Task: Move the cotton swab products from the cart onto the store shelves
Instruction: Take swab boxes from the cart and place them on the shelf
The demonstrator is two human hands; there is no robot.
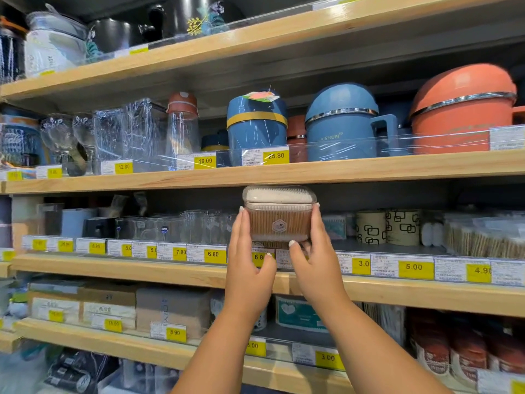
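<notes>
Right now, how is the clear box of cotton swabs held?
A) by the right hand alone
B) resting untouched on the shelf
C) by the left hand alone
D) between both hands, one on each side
D: the left hand and the right hand each hold one side of the cotton swab box.

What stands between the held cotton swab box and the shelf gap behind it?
Nothing visible. The cotton swab box is above the clear price-tag rail, with glass cups left and a teal pack right.
</notes>
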